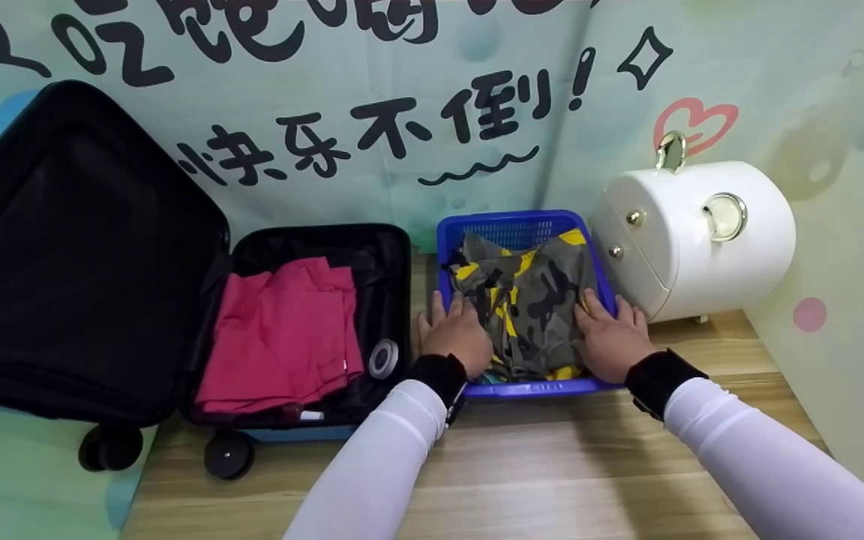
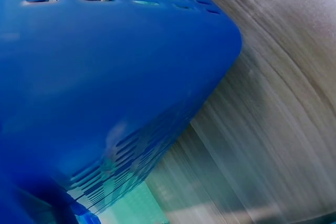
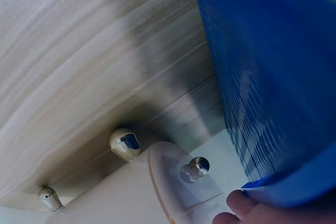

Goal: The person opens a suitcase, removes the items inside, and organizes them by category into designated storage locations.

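Observation:
A blue plastic basket [image 1: 537, 390] with slotted walls stands between the suitcase and the white case. Inside it lies a bundled grey, black and yellow camouflage garment [image 1: 544, 300]. My left hand [image 1: 456, 337] grips the basket's left rim, and my right hand [image 1: 613, 343] holds the right rim with its thumb on the inner side. Fingertips of the right hand [image 3: 249, 211] curl under the rim in the right wrist view. The left wrist view shows the basket's outer wall [image 2: 105, 61] close up; the left hand is out of sight there.
To the left, an open black suitcase [image 1: 394, 247] holds a folded pink garment [image 1: 282, 337] and a round white-rimmed item [image 1: 384, 358]. A rounded white case [image 1: 732, 270] with metal knobs stands close to the basket's right side. Behind is a printed wall [image 1: 477, 172]; below, a wood-grain surface [image 1: 522, 465].

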`<move>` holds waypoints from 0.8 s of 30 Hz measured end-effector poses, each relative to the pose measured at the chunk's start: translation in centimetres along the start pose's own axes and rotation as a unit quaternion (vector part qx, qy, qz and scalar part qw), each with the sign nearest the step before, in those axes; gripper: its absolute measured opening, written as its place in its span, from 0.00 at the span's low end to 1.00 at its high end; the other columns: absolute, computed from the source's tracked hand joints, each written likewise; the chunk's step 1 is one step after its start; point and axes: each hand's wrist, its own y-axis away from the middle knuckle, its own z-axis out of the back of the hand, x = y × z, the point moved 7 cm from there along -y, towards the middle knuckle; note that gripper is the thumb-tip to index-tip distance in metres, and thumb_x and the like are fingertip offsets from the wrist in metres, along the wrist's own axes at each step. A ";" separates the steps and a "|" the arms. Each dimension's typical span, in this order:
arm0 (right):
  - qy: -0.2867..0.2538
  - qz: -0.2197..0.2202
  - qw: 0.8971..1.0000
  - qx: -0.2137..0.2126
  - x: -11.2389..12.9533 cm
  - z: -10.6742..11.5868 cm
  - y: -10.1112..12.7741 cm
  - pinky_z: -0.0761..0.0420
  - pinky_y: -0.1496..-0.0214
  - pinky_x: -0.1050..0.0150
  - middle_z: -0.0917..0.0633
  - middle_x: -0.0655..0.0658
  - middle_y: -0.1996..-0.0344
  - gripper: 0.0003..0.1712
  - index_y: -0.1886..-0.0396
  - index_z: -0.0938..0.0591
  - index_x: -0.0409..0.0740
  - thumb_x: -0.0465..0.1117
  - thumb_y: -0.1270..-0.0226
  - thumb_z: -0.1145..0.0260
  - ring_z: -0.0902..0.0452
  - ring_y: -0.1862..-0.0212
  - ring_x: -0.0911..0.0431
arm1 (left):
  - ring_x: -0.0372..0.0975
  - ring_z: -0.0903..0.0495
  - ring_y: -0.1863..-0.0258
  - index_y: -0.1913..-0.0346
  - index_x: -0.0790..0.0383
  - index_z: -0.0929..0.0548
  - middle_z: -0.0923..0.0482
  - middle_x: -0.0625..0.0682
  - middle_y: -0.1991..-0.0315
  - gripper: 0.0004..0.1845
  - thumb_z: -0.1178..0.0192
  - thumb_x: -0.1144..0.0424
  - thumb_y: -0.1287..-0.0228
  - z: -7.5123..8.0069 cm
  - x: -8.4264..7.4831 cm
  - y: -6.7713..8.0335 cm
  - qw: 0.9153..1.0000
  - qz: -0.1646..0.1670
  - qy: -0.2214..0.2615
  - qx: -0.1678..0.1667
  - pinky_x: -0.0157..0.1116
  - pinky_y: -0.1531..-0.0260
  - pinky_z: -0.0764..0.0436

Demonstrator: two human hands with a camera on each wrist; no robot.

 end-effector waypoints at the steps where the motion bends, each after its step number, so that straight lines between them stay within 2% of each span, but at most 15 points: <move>1: 0.001 0.000 1.000 -0.001 0.0 0.0 0.0 0.52 0.24 0.21 0.45 0.29 0.17 0.35 0.20 0.34 0.33 0.45 0.20 0.42 0.53 0.23 0.15 | 0.58 0.66 0.13 0.16 0.59 0.40 0.49 0.55 0.14 0.32 0.55 0.55 0.19 0.0 0.0 0.0 1.000 -0.001 0.000 0.000 0.64 0.19 0.56; 17: 0.014 -0.001 1.000 -0.008 0.1 0.2 0.1 0.51 0.25 0.21 0.44 0.29 0.17 0.35 0.21 0.32 0.33 0.44 0.21 0.42 0.53 0.24 0.15 | 0.60 0.68 0.14 0.16 0.59 0.41 0.50 0.56 0.14 0.34 0.53 0.55 0.20 0.1 -0.3 -0.3 1.000 -0.007 -0.016 0.009 0.65 0.19 0.58; 24: 0.007 -0.004 1.000 0.000 0.0 -0.3 0.0 0.52 0.25 0.20 0.47 0.29 0.16 0.35 0.20 0.34 0.33 0.44 0.21 0.42 0.55 0.23 0.15 | 0.58 0.68 0.14 0.13 0.57 0.52 0.56 0.55 0.12 0.37 0.55 0.53 0.18 -0.1 0.1 -0.3 1.000 0.002 0.005 0.018 0.62 0.18 0.61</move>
